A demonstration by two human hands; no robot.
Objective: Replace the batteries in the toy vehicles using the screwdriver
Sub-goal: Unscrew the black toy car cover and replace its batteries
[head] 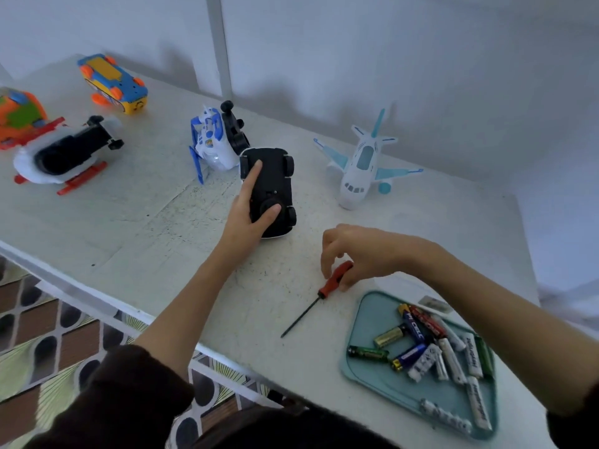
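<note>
A black toy car [275,176] lies upside down in the middle of the white table. My left hand [249,215] holds it from the near left, index finger stretched along the underside and thumb on its round hub. The screwdriver [311,306], with a red handle and a thin dark shaft, lies on the table with its tip pointing at me. My right hand [366,251] hovers over it and pinches the handle between thumb and curled fingers. To the right, a teal tray [366,306] holds several loose batteries [421,348].
A white and light-blue toy plane [359,166] stands right of the car. A blue-white toy [210,144] lies just behind the car. At far left are an upturned white-red helicopter [61,157], a yellow-blue vehicle [113,82] and an orange-green toy [19,115]. The table's front edge [97,296] runs diagonally.
</note>
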